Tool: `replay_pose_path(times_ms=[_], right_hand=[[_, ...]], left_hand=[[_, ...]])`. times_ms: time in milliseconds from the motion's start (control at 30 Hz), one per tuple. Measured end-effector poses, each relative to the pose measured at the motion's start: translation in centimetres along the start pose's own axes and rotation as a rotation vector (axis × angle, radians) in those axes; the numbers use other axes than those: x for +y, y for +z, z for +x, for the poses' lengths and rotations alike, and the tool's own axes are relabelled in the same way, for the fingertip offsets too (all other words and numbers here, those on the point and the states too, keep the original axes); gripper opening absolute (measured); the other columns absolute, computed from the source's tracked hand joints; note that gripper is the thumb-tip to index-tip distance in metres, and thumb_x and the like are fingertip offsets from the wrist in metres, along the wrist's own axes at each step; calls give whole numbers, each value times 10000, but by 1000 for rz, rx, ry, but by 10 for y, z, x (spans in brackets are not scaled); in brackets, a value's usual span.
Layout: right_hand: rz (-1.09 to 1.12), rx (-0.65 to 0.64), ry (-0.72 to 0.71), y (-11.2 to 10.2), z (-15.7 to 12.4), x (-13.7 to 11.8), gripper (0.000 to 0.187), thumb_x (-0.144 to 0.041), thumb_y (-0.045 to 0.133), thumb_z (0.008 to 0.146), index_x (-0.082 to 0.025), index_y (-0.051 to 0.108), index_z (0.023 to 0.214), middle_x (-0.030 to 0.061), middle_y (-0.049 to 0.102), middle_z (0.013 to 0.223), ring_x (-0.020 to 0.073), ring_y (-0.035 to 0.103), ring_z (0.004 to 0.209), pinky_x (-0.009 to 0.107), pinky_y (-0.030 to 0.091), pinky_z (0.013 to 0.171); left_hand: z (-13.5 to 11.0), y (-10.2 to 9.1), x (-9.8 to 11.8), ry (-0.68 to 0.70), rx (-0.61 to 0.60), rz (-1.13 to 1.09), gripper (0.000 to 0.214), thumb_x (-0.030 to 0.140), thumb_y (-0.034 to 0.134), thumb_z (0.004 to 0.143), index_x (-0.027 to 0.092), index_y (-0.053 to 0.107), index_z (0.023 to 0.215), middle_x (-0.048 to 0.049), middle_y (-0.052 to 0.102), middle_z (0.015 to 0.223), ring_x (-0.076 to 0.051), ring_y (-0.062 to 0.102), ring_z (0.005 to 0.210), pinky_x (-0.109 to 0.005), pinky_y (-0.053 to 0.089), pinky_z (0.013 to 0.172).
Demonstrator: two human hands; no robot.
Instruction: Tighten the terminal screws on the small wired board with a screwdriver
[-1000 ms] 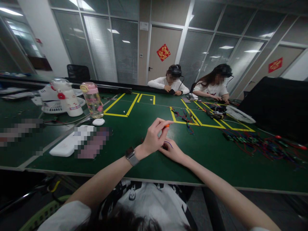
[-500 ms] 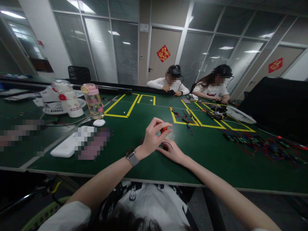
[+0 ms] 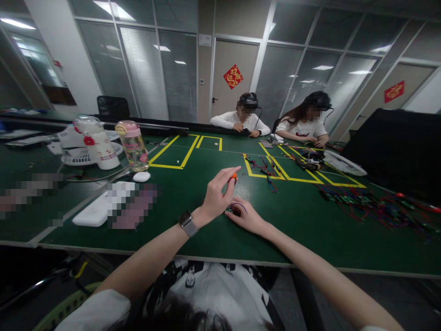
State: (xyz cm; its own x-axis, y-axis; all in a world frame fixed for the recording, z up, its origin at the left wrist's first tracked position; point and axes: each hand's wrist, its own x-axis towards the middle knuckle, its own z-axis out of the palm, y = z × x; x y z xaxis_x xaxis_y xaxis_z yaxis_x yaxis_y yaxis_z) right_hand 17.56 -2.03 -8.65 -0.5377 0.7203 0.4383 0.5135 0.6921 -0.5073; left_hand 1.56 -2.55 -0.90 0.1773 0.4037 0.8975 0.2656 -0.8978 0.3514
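My left hand point(image 3: 218, 192), with a watch point(image 3: 188, 223) on its wrist, is raised just above and left of the other hand. Its thumb and fingers are closed around a small orange object point(image 3: 234, 176); only the top shows, so its kind is unclear. Against the green table, my right hand point(image 3: 248, 217) is curled, fingers closed around a small circuit board point(image 3: 228, 209) that is mostly covered. A thin dark blue wire point(image 3: 243, 205) arcs over the back of that hand. Whether the orange object touches the board is hidden.
Several wired boards point(image 3: 372, 202) lie heaped at right; others point(image 3: 267, 170) lie by yellow tape point(image 3: 296, 180). Left stand a white bottle point(image 3: 103, 145), a clear pink-lidded bottle point(image 3: 135, 147), and a white power bank-like slab point(image 3: 99, 209). Two people point(image 3: 243, 119) sit across the table.
My left hand's fingers have rolled around the orange object, the fingertips now straighter and the thumb drawn back. My right hand has stayed in place.
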Motion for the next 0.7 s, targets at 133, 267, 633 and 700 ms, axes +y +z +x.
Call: replay_pose_path(times_ms=[133,267,633,700], right_hand=[[-11,7,-10,0,0,0,92,-179,590,828,-167,651,896,64,612,914,157,577,718,283,478,656],[-28,1,0,0,0,-1,124,-178,583,830,-161,653,930,56,595,882,152,564,696,283,471,652],[-6,-3,28,-3,0,-5,118,-199,588,840,-168,668,921,38,565,838,144,557,687,275,468,654],[-1,0,22,-3,0,-5,118,-200,589,840,-166,669,919,38,563,835,145,559,691,275,471,657]], left_hand=[[0,0,1,9,28,28,276,128,497,938,181,597,1190,-74,634,1083,-160,601,1018,-295,490,884],[0,1,0,4,58,56,217,176,570,917,192,628,1126,-43,605,970,-145,593,888,-269,497,784],[-4,1,-3,-38,16,33,292,187,381,994,181,583,1204,-79,596,1080,-167,577,1008,-301,481,863],[-4,1,-4,-39,6,23,320,167,346,997,177,567,1228,-89,602,1136,-171,576,1056,-312,474,904]])
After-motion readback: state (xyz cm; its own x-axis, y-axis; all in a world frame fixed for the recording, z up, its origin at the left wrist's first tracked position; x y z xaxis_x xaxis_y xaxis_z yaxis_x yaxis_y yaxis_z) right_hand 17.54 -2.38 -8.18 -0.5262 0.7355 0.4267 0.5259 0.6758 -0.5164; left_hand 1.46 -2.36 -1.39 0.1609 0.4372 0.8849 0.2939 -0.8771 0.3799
